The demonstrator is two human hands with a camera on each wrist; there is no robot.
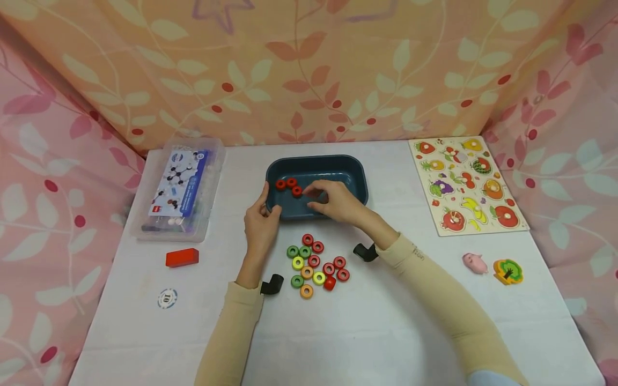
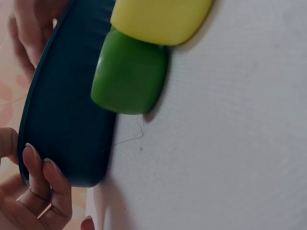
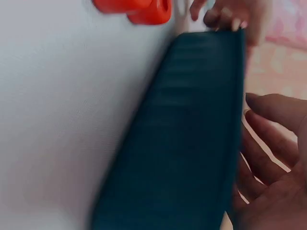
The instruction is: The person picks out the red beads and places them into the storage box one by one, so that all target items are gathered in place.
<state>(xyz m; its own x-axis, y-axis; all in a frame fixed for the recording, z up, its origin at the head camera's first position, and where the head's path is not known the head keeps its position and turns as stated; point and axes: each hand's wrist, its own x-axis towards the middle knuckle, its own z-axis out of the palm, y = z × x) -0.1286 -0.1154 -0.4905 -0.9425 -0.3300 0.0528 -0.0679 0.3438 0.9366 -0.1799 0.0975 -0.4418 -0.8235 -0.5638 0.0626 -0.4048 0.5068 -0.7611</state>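
Note:
A dark blue rectangular tray [image 1: 333,176] lies on the white cloth, three red ring beads [image 1: 280,185] inside at its left. My left hand [image 1: 259,225] holds the tray's front left corner; in the left wrist view its fingers [image 2: 59,184] lie against the wall. My right hand [image 1: 338,202] reaches over the front rim, fingertips beside the nearest red bead. Thumb and fingers stand apart in the right wrist view, with nothing visible between them. Loose beads in front of the tray include red [image 1: 339,262], green [image 1: 292,251], yellow [image 1: 298,262] and orange [image 1: 306,291] ones.
Left stand a clear plastic case [image 1: 205,214], a red block [image 1: 182,257] and a poker chip [image 1: 167,298]. Right lie a fruit puzzle board [image 1: 446,206], a pink figure [image 1: 475,263] and a tree piece [image 1: 508,272]. Patterned curtains [image 1: 309,69] enclose the table.

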